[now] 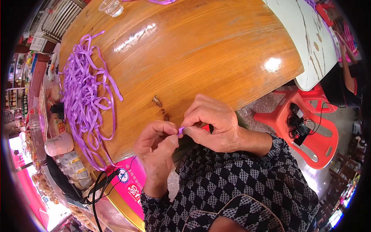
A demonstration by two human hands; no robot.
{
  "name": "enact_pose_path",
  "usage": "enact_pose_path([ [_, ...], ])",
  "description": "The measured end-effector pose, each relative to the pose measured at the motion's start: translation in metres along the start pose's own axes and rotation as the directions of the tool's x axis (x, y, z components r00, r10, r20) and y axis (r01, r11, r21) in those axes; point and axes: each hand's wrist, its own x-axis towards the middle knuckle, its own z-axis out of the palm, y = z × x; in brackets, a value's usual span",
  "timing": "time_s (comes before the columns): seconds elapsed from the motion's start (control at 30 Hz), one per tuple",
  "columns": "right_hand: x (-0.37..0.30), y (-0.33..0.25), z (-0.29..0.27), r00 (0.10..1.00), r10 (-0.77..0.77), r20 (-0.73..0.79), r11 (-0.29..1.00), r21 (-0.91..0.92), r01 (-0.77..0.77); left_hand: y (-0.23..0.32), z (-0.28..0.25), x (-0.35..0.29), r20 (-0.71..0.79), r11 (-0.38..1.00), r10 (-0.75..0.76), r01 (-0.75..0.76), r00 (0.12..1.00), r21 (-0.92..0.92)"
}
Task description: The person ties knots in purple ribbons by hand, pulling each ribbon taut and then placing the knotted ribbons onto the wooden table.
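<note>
A small piece of purple ribbon (180,131) is pinched between my two hands, just past the near edge of the wooden table (216,50). My left hand (156,147) holds it with the thumb and forefinger. From the other side, my right hand (212,125) grips it with thumb and fingertips, the remaining fingers curled in. The ribbon looks folded or looped, but the fingers cover much of it. A loose, tangled heap of purple ribbon (85,89) spreads along the table's left side, its strands trailing toward the near edge.
A clear plastic cup (112,7) stands at the far left. At right are a white marbled tabletop (305,38) and a red plastic stool (320,143) carrying black cables (296,125). Another person's arm (349,77) shows there. A pink rounded object (58,144) sits at left.
</note>
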Motion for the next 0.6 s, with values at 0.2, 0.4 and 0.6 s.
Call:
enact_pose_path([
  [0.2,-0.002,0.001,0.005,1.000,-0.021,-0.017,0.999,-0.043,0.020,0.001,-0.001,-0.006,-0.039,0.968,0.059,-0.048,0.998,0.246],
  [0.4,0.004,-0.005,-0.004,0.987,0.109,0.121,0.985,0.118,-0.123,0.005,-0.002,-0.002,-0.031,0.973,0.052,-0.044,0.998,0.226],
  [0.6,0.002,-0.002,-0.003,0.961,0.187,0.204,0.952,0.203,-0.229,0.003,-0.003,0.000,-0.035,0.986,-0.007,0.012,0.999,0.168],
])
